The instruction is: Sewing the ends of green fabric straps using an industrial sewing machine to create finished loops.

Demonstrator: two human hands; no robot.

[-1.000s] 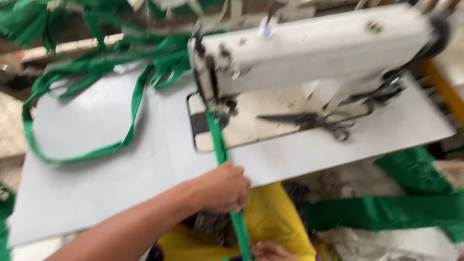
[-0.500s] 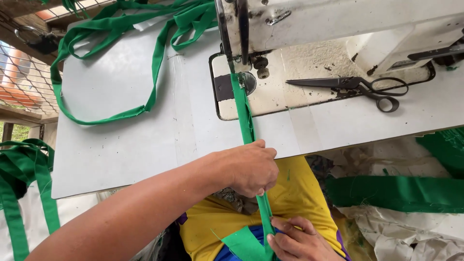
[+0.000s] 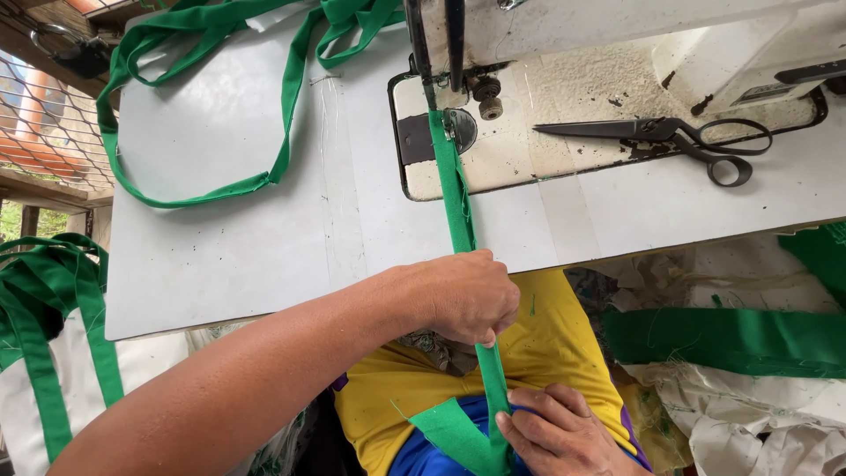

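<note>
A folded green fabric strip (image 3: 454, 194) runs from under the presser foot of a white sewing machine (image 3: 564, 35) down over the table's front edge to my lap. My left hand (image 3: 467, 295) pinches the strip just below the table edge. My right hand (image 3: 564, 432) holds the strip lower down, at my lap, where the green fabric widens into an unfolded flap. The strip is taut between the machine and my hands.
Black scissors (image 3: 679, 137) lie on the machine bed to the right. The sewn green strip loops (image 3: 264, 176) across the grey table (image 3: 220, 256) to the left and back. More green strips hang at far left (image 3: 53, 291); green and white cloth is piled at right (image 3: 749, 344).
The view has dropped lower and closer. My right hand has come fully into sight at my lap, holding the strip. My left hand stays pinched on the strip at the table edge.
</note>
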